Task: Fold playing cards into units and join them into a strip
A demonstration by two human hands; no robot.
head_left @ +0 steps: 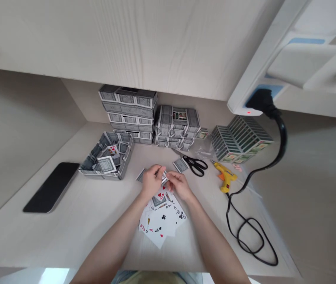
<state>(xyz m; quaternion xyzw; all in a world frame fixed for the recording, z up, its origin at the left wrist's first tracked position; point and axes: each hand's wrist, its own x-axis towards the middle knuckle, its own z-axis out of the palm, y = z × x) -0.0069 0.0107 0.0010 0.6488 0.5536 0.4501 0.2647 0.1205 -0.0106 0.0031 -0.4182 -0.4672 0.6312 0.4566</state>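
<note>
- Evidently, left hand (151,182) and right hand (179,184) both pinched a card (164,178) with their fingers.
- It lay at left's three o'clock, right's nine; long axis unclear.
- Loose cards (166,223) lay at six o'clock.

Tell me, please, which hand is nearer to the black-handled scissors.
Right: the right hand is on the near side of the black-handled scissors, slightly to their left, without touching; the left hand is farther to the left.
</note>
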